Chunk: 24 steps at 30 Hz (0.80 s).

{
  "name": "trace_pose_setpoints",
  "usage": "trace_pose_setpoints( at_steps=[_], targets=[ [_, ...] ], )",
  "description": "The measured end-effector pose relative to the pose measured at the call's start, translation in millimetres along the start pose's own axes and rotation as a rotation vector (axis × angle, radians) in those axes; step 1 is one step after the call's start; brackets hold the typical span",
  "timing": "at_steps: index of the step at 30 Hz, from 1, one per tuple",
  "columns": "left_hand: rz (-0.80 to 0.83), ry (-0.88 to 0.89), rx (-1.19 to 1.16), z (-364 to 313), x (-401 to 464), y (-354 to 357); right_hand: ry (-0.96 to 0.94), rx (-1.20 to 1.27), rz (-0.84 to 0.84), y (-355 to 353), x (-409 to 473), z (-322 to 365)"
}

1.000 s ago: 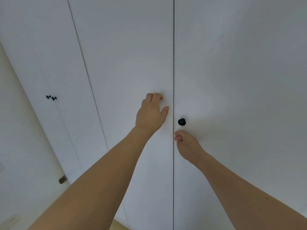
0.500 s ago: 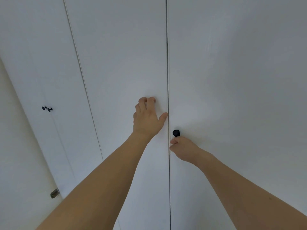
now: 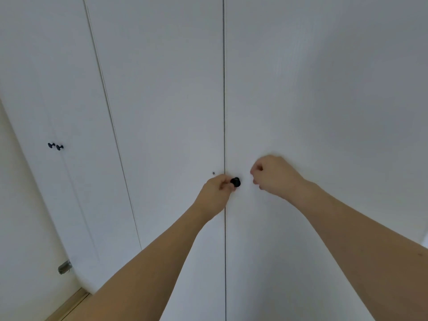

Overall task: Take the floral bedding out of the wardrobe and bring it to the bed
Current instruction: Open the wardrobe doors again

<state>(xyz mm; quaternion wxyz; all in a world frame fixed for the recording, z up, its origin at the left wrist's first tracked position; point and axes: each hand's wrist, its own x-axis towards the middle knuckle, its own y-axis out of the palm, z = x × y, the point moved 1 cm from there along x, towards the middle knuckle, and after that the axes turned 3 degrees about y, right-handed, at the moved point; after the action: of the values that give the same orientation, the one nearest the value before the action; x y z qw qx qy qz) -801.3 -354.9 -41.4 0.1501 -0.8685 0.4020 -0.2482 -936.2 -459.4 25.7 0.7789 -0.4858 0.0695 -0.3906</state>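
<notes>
White, flat wardrobe doors [image 3: 162, 112] fill nearly the whole view, closed, with a thin vertical seam [image 3: 224, 89] running top to bottom between the two centre panels. A strip of wooden floor [image 3: 69, 304] shows at the lower left, beside a small metal fitting [image 3: 64, 267] low on the left wall. No surface, bed or other furniture is visible.

One black round knob [image 3: 236, 182] sits just right of the seam, on the right-hand panel. A small dark dot [image 3: 213, 173], possibly an empty screw hole, marks the left panel where a matching knob would be expected. A separate pair of black knobs [image 3: 55, 146] sits well to the left on another pair of doors.

The left hand [image 3: 216, 193] reaches across the seam, its fingertips closed at the knob's left edge; it appears to be pinching the knob, though the contact is partly hidden. The right hand [image 3: 274, 176] hovers just right of the knob, fingers loosely curled, grasping nothing.

The floral bedding is not visible; by judgement it lies behind these closed doors, straight ahead of both hands.

Assessment: the task is at its opening stage. The coming move turns on the knob, which the left hand is nearer. The pull should come toward the person, swinging the right panel out from the seam. The knobless left panel may need prising at its edge.
</notes>
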Motion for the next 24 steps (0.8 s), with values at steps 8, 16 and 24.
trace_pose_setpoints(
  at_steps=[8,16,24],
  targets=[
    [-0.095,-0.007,-0.006,-5.2,-2.7,6.9,-0.621,-0.647,-0.299,-13.1,8.8,28.9],
    [-0.134,-0.053,-0.197,-7.9,-21.0,12.7,-0.856,-1.093,-0.31,-8.0,24.9,58.0],
    [-0.102,-0.085,-0.301,-6.9,-34.4,1.6,-0.918,-1.188,-0.386,-9.7,13.6,64.0]
  ],
)
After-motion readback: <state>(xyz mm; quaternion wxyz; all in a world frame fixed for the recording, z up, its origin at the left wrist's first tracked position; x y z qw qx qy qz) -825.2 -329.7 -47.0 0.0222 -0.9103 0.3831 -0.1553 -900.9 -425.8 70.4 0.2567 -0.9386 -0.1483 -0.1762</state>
